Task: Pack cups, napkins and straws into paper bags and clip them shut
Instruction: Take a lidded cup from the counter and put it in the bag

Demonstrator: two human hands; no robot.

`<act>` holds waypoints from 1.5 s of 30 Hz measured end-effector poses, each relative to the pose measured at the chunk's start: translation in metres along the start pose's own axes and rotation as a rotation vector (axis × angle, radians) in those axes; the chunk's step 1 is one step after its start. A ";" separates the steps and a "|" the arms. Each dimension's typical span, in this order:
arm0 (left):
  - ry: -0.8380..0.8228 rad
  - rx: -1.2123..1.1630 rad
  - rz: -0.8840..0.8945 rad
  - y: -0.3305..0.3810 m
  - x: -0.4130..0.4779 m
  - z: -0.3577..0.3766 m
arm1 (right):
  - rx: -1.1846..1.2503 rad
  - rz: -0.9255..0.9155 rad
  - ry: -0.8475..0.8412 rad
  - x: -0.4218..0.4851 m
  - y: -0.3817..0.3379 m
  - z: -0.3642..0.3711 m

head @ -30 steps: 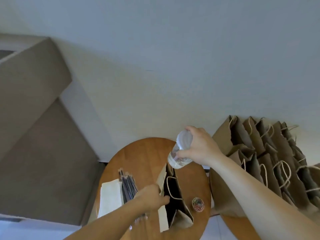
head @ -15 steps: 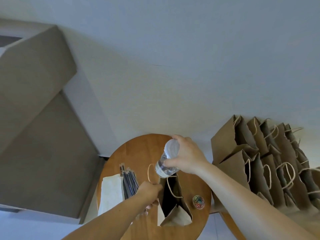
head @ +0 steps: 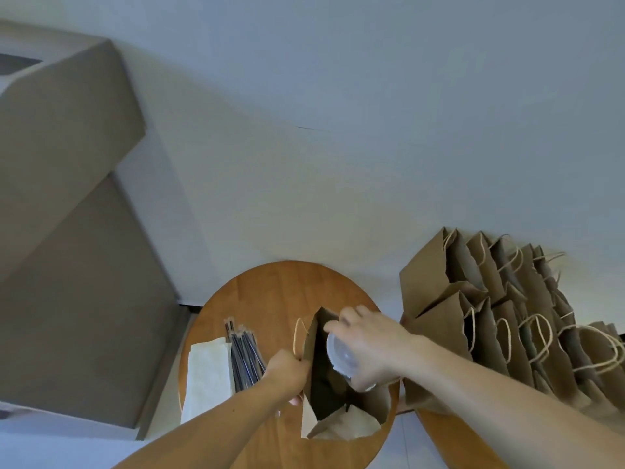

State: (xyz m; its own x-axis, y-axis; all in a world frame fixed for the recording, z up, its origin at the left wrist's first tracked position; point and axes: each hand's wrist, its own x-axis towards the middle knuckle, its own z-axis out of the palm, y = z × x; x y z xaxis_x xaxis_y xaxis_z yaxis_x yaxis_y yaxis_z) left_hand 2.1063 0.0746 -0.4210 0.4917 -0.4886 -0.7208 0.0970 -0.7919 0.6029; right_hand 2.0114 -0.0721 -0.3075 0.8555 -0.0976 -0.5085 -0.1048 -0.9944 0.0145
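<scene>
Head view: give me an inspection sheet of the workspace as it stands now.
Surface: round wooden table.
Job's things: open paper bag stands on it; clear plastic cup at the bag's mouth; napkins and straws lie left of the bag; clips not visible.
Clutter: nothing seen.
Grips: left hand pinches the bag's left rim; right hand holds the cup.
Cables: nothing seen.
Surroundings: row of paper bags at right; white wall; grey-brown box at left.

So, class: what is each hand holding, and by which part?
The left hand pinches the bag by its mouth's left edge; the right hand grips the cup round its side.
</scene>
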 end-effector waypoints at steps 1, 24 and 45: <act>0.002 0.011 0.003 0.000 -0.001 0.002 | 0.018 0.010 -0.004 0.004 -0.003 0.011; 0.136 -0.066 -0.024 -0.021 -0.001 0.011 | 0.223 0.310 -0.203 0.113 -0.028 0.164; 0.022 -0.023 0.039 -0.023 -0.002 0.005 | 0.131 0.259 -0.259 0.099 -0.038 0.113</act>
State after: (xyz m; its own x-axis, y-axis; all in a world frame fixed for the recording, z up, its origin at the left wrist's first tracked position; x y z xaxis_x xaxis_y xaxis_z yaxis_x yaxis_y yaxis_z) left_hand 2.0987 0.0923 -0.4353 0.5140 -0.5104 -0.6894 0.0977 -0.7637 0.6382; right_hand 2.0423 -0.0391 -0.4559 0.6375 -0.3149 -0.7032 -0.3787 -0.9229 0.0699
